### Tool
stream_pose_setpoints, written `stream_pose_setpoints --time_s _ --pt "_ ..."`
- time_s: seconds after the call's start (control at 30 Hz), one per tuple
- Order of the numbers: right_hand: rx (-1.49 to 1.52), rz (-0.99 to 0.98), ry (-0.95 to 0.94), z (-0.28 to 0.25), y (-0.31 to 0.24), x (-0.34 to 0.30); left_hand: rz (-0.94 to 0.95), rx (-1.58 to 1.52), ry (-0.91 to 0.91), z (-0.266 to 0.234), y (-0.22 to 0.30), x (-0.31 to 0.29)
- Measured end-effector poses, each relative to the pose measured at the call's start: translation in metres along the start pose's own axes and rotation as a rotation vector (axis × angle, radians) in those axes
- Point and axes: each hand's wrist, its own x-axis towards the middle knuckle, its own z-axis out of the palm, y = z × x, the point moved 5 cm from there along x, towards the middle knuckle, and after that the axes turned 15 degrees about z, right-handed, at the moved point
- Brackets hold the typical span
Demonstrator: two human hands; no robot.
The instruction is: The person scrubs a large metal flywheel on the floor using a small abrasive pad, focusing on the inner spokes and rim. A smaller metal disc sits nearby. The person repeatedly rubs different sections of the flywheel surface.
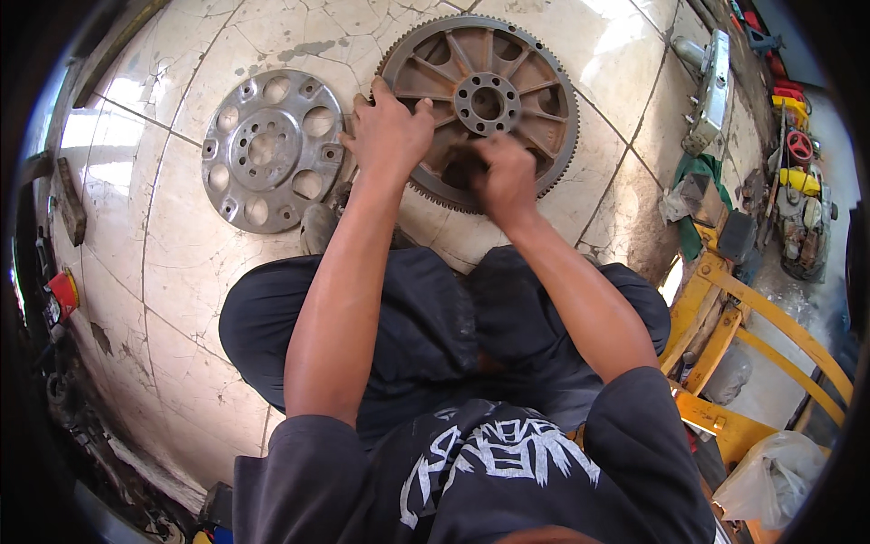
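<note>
at upper centre we are steadying the flywheel with our flat, open left hand; our right hand is working it, grip unclear—best keeping pressure even.

Bright daylight is flooding the scene, coming mainly from the one o'clock side. It is glaring off the glossy tiled floor at twelve and ten o'clock, washing those tiles out to white. The right hand is smearing with motion blur, while the toothed flywheel is staying sharp. Fisheye distortion is bending tile joints toward the rim, and a black vignette is ringing the frame. Shadows are lying soft beneath the crouching person.
</note>
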Motion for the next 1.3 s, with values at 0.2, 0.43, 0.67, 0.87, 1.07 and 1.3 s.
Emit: stream_pose_setpoints --time_s 0.2,0.43,0.67,0.87,1.07,1.3 --pt "-0.008 -0.067 -0.008 0.000 0.002 0.013 -0.031 0.005 -0.020 -0.003 0.005 -0.003" --pt "-0.177 0.000 -0.109 -0.005 -0.016 0.016 -0.020 0.003 0.001 -0.002 0.002 -0.006" --pt "-0.081 -0.087 -0.139 -0.016 -0.026 0.026 -0.005 0.094 -0.128 -0.027 0.002 0.000" --pt "-0.387 -0.112 -0.141 0.007 -0.034 0.031 -0.006 0.105 -0.064 -0.037 -0.001 -0.002" --pt "-0.421 -0.084 -0.277 0.013 -0.041 0.048 -0.026 0.022 -0.021 -0.032 -0.010 0.000" --pt "-0.424 -0.206 -0.369 0.016 -0.041 0.046 -0.045 -0.014 -0.046 -0.030 -0.003 0.000"
